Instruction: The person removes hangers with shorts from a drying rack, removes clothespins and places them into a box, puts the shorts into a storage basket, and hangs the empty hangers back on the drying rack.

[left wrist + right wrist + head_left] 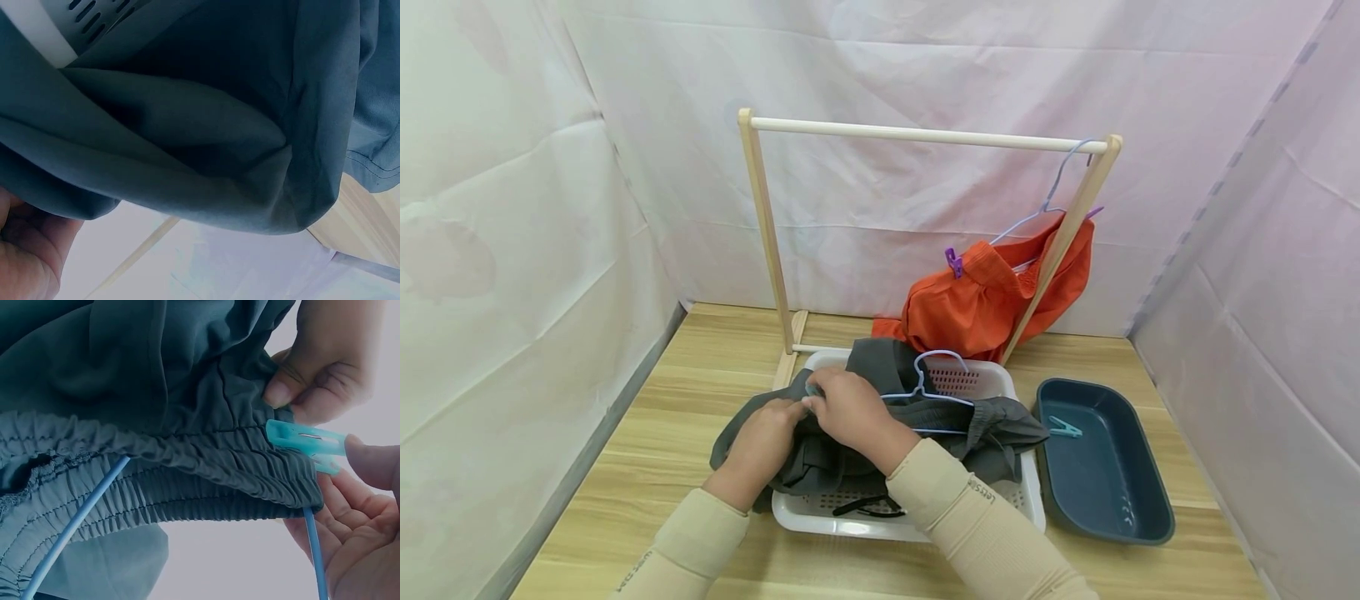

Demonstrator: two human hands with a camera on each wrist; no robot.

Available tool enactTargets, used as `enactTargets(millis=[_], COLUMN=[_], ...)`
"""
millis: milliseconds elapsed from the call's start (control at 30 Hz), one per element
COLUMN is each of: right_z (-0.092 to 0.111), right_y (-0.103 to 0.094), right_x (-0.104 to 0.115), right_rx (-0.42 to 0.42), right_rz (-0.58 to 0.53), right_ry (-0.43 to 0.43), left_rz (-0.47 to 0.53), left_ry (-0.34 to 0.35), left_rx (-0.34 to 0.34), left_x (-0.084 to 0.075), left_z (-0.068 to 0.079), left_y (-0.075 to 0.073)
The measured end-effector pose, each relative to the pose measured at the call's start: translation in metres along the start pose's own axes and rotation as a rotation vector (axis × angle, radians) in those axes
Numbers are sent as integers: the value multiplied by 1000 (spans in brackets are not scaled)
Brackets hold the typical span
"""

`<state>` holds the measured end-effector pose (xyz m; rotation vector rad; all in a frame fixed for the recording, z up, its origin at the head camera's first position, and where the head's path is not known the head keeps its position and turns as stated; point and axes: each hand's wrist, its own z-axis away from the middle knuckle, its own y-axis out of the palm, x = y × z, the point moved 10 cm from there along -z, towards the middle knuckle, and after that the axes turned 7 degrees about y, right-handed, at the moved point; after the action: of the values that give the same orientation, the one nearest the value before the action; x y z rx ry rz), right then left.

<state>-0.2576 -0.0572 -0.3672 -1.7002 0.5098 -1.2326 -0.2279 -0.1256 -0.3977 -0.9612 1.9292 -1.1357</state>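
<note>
Dark grey elastic-waist pants [880,367] lie bunched over a white basket [820,525], with a light blue hanger [921,379] inside the waistband [206,453]. My left hand [767,437] pinches the waistband's edge close to its end. Right beside it, my right hand [857,412] holds a teal clothespin [306,439] between thumb and fingers, its jaws over the waistband. The right wrist view shows both hands meeting at that corner. Mostly cloth folds fill the left wrist view, with part of a hand at the lower left.
Behind the basket stands a wooden rack [925,133]. Orange pants [977,300] hang from it on another blue hanger, held by purple clothespins [953,263]. At right, a dark blue tray [1105,483] contains another teal clothespin [1064,427]. A black strap-like item [868,507] lies in the basket.
</note>
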Motion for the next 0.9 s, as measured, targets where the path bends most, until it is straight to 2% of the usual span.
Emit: enactTargets(millis=[233, 500, 900], right_z=[1, 3, 5], right_y=[-2, -3, -7], right_x=[0, 0, 1], right_rx=[-37, -68, -113], right_rz=[-23, -47, -85], right_ry=[8, 18, -9], left_rz=[11, 21, 30], left_ry=[-7, 15, 18], left_rx=[-4, -32, -30], left_x=[0, -3, -3], left_z=[0, 0, 0], left_y=[-1, -4, -4])
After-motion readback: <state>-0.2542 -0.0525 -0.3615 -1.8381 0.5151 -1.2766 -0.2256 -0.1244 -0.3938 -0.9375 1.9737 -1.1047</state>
